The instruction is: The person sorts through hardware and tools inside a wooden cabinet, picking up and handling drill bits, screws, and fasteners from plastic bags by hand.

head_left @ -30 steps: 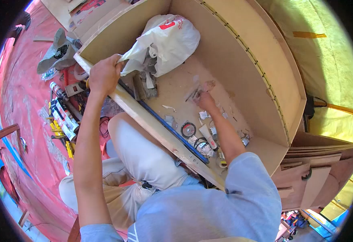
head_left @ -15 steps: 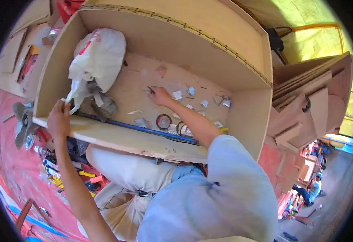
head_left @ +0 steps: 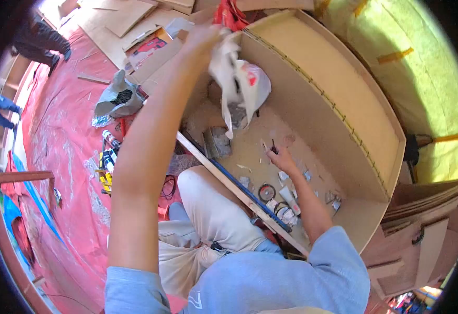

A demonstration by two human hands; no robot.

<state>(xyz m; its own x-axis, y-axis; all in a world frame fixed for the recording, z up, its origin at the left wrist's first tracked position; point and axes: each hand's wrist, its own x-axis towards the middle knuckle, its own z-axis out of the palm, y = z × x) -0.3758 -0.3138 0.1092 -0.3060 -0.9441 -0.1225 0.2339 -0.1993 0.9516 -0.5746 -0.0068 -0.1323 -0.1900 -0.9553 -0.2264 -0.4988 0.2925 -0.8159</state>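
Note:
My left hand [head_left: 208, 41], blurred, is raised at the box's far left end. It grips the upper part of a white plastic bag [head_left: 258, 86], which hangs down into the wooden box [head_left: 339, 152]. Low over the box floor, my right hand [head_left: 284, 159] has its fingers closed around a small dark thing, too small to name. Near it lie small silvery packets [head_left: 283, 176], a round disc [head_left: 266, 192] and a pale tube [head_left: 290, 200]. A greyish block-like object [head_left: 217, 142] sits below the bag.
A blue rod [head_left: 250, 189] lies along the box's near wall. The hinged lid [head_left: 339, 63] stands open. Left, a grey bag [head_left: 118, 99] and tools [head_left: 105, 170] lie on red sheeting [head_left: 61, 136]. Another person's legs [head_left: 43, 42] show far left. Boards [head_left: 417, 251] lie at right.
My left hand has risen from the box's near left corner, pulling the plastic bag's upper part up with it. My right hand stays low inside the box. The view has turned left.

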